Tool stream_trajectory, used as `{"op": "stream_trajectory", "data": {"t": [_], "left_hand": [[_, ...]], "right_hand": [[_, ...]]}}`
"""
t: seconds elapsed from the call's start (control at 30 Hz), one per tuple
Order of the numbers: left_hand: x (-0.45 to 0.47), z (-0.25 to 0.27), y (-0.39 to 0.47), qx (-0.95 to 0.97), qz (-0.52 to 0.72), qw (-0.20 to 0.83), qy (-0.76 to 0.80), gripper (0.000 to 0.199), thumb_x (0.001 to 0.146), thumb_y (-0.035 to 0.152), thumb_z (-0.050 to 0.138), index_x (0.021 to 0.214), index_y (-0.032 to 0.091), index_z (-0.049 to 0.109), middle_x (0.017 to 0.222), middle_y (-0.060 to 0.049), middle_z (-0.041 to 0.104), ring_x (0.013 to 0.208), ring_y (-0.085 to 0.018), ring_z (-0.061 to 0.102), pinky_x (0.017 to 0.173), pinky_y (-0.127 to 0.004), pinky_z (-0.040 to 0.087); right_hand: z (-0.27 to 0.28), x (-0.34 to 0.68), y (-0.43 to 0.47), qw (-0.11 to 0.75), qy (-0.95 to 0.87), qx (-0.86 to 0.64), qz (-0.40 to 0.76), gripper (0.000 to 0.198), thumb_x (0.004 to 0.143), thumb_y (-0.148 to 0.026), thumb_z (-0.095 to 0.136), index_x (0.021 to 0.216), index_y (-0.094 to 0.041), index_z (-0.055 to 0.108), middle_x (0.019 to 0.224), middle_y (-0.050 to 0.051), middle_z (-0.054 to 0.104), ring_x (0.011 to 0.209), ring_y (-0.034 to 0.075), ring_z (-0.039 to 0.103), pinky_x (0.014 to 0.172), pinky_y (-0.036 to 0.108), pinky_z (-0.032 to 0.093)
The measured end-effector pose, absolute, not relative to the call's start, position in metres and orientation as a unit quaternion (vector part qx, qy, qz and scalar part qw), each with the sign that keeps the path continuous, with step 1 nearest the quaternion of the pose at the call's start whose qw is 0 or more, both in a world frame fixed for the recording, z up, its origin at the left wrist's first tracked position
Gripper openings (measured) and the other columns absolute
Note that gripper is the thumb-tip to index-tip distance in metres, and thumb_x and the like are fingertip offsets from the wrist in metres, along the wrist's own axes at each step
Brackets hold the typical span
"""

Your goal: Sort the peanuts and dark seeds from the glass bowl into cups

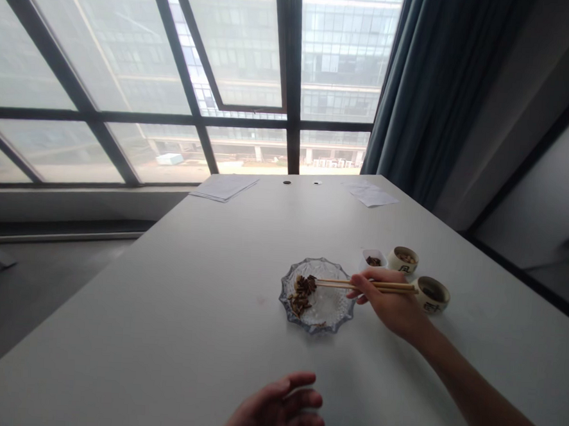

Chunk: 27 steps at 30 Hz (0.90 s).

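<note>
My right hand (389,303) is closed around a pair of wooden chopsticks (333,283), held nearly level. Their tips reach left into a scalloped clear glass plate (340,319) and touch a pile of dark brown dried bits (301,294) on its left side. Whether a piece is pinched between the tips I cannot tell. My left hand (279,409) rests near the bottom of the view, fingers apart and slightly curled, holding nothing. Behind my right hand stand a small white dish (382,255) with dark pieces, a cream cup (397,265) with light brown pieces, and another cream cup (445,300) with dark contents.
The white table (186,310) runs away toward a large window. Papers (225,187) lie at its far left, and more sheets (372,194) at the far right. Two round holes (287,183) sit near the far edge. A dark blue curtain (426,106) hangs at the right.
</note>
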<state>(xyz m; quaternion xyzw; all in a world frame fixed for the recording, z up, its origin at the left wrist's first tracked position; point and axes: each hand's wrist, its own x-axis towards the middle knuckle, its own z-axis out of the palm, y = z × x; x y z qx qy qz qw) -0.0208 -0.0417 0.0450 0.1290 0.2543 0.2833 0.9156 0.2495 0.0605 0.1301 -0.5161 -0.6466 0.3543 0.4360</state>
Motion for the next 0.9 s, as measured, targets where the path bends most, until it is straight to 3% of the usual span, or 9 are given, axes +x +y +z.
{"op": "stream_trajectory", "data": {"t": [0.17,0.4,0.67,0.9], "left_hand": [[-0.021,0.045,-0.043,0.129,0.281,0.918,0.248,0.032,0.086,0.031,0.059,0.115,0.022,0.071,0.107,-0.002,0.077,0.1,-0.02,0.068,0.078,-0.031,0.039],[-0.019,0.046,-0.043,0.13,0.284,0.915,0.254,0.032,0.085,0.03,0.06,0.114,0.02,0.072,0.105,-0.003,0.078,0.099,-0.021,0.069,0.085,-0.031,0.04],[-0.019,0.047,-0.042,0.132,0.284,0.914,0.257,0.031,0.085,0.031,0.061,0.113,0.022,0.072,0.105,-0.002,0.078,0.099,-0.021,0.069,0.087,-0.032,0.04],[-0.019,0.05,-0.042,0.131,0.283,0.917,0.25,0.032,0.085,0.031,0.062,0.113,0.022,0.072,0.105,-0.002,0.078,0.099,-0.02,0.069,0.087,-0.032,0.04]], "right_hand": [[0.118,0.243,0.063,0.436,-0.648,-0.508,0.363,0.038,0.091,-0.055,0.062,0.084,-0.019,0.074,0.08,0.008,0.078,0.066,0.022,0.074,0.059,0.031,0.06],[0.136,0.251,0.06,0.467,-0.619,-0.521,0.357,0.04,0.091,-0.056,0.063,0.083,-0.019,0.075,0.082,0.009,0.079,0.072,0.023,0.075,0.062,0.031,0.061],[0.126,0.247,0.061,0.41,-0.664,-0.53,0.332,0.041,0.093,-0.055,0.06,0.077,-0.019,0.073,0.075,0.007,0.077,0.064,0.019,0.072,0.056,0.026,0.056],[0.145,0.258,0.059,0.481,-0.6,-0.553,0.321,0.042,0.089,-0.057,0.064,0.08,-0.018,0.075,0.076,0.008,0.078,0.066,0.021,0.075,0.061,0.028,0.062]]}}
